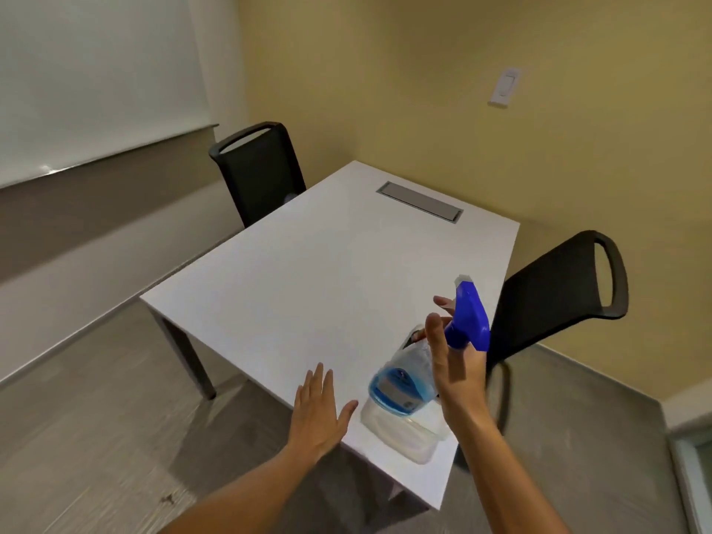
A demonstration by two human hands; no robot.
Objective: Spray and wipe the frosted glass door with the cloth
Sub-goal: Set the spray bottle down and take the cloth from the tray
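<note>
- Right hand (452, 364) grips the spray bottle (424, 364) at its neck, fingers curled round just under the blue trigger head (468, 317); lower right of the frame.
- Bottle tilted: long axis runs from the blue-liquid base at lower left up to the nozzle at upper right.
- Base hangs just above a clear plastic tub (404, 433) on the near corner of the white table (308, 271).
- Left hand (319, 410) flat, fingers straight, holding nothing; lower centre, just left of the tub.
- Cloth: not identifiable; tub contents unclear.
- Frosted glass door: possibly the pale edge at far lower right; cannot confirm.
- Judgement: bottle secured, so fetching the cloth falls to the free left hand.
</note>
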